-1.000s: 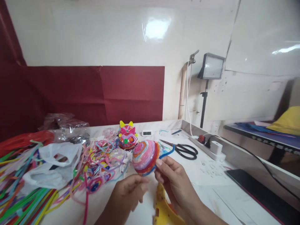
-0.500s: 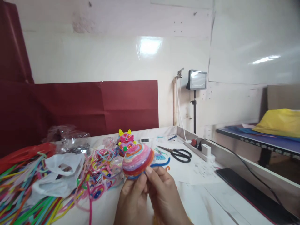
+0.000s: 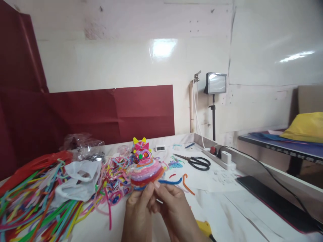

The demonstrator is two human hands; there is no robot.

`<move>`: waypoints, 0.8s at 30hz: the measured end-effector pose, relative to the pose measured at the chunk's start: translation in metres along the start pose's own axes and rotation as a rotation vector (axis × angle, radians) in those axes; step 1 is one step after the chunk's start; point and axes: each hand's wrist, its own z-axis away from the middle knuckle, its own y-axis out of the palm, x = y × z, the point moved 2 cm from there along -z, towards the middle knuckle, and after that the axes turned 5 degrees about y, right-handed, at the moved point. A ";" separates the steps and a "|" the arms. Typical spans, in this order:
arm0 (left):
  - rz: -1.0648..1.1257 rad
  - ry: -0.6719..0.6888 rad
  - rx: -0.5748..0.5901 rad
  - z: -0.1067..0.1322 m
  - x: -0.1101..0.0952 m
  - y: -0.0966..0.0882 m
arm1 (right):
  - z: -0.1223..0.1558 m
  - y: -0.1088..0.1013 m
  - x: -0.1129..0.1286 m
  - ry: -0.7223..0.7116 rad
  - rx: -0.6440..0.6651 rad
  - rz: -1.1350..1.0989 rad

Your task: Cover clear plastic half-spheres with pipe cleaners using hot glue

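Both my hands hold up a dome coiled from many-coloured pipe cleaners (image 3: 145, 172), striped pink, purple, orange and red. My left hand (image 3: 139, 209) pinches its lower rim from below. My right hand (image 3: 171, 205) grips the rim beside it, where a loose blue pipe cleaner end (image 3: 169, 182) sticks out to the right. Behind the dome stands a small pink pipe-cleaner figure with yellow ears (image 3: 141, 150).
A heap of loose coloured pipe cleaners (image 3: 37, 201) and white plastic bags (image 3: 78, 179) cover the table's left. Black scissors (image 3: 198, 161), a power strip (image 3: 222, 158), a small digital clock (image 3: 160, 148) and a dark tablet (image 3: 272, 200) lie right. A yellow glue gun (image 3: 205, 228) lies near me.
The dome has tipped from facing sideways to lying flatter. My left hand has come up to join the right at its rim. The view has shifted.
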 end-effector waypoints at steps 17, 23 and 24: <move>-0.056 -0.124 0.232 -0.010 -0.011 -0.012 | 0.015 -0.039 0.014 0.091 -0.079 0.446; -0.078 -0.145 0.146 -0.023 -0.009 -0.028 | 0.018 -0.055 0.016 0.110 -0.058 0.555; -0.081 -0.144 0.127 -0.026 -0.009 -0.031 | 0.020 -0.059 0.016 0.102 -0.048 0.576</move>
